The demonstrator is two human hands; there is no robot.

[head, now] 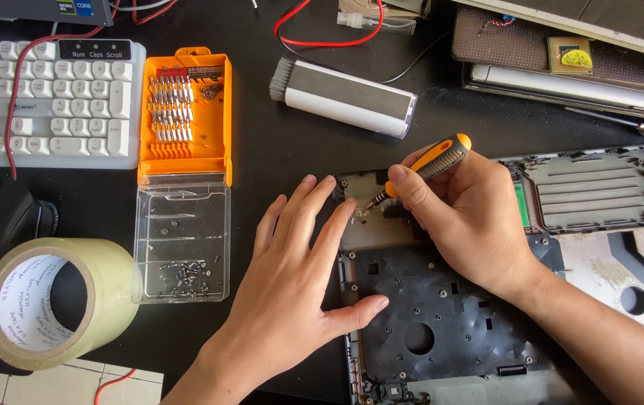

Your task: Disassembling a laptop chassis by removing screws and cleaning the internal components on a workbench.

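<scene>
Right hand pinches an orange-and-black screwdriver, tip down on the upper left corner of the opened laptop chassis. Left hand lies flat, fingers spread, on the chassis' left edge. Left of the chassis: open orange bit case, loose screws in its clear lid; farther left, tape roll and white keyboard. Above the chassis, a grey-and-white brush.

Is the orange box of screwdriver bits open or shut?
Open. The orange bit case lies flat with its clear lid folded out toward the person, the rows of bits exposed and small screws lying in the lid.
</scene>
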